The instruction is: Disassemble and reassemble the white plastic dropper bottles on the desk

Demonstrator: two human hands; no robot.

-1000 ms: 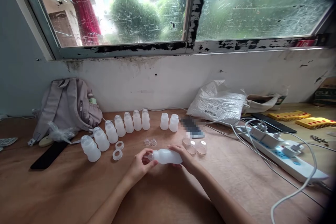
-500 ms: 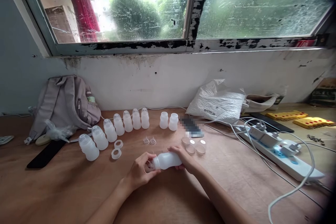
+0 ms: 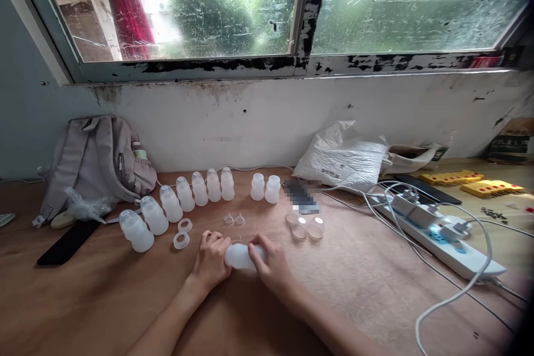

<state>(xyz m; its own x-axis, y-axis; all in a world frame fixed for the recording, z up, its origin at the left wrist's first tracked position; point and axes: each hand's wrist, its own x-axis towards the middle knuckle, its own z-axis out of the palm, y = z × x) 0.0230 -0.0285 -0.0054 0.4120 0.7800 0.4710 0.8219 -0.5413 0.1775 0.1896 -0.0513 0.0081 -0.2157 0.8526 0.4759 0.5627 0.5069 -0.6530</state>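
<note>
My left hand [image 3: 211,260] and my right hand [image 3: 269,266] both grip a small translucent white bottle [image 3: 238,256] held sideways just above the wooden table [image 3: 354,278]. The left fingers wrap its neck end, the right fingers cover its base end. A curved row of several capped bottles [image 3: 175,206] stands behind, with two uncapped bottles [image 3: 265,188] to their right. Two white rings [image 3: 182,232] lie to the left of my hands. Two small clear nipples [image 3: 234,219] and three clear round caps [image 3: 304,227] lie just beyond the held bottle.
A grey backpack [image 3: 94,161] leans on the wall at left, with a black phone [image 3: 62,243] in front of it. A white plastic bag [image 3: 346,158], a power strip [image 3: 438,236] with chargers and cables, and yellow parts [image 3: 471,181] fill the right side.
Both hands have closed in around the bottle and drawn it slightly left and toward me; my right hand now covers more of it. The view has tilted down a little.
</note>
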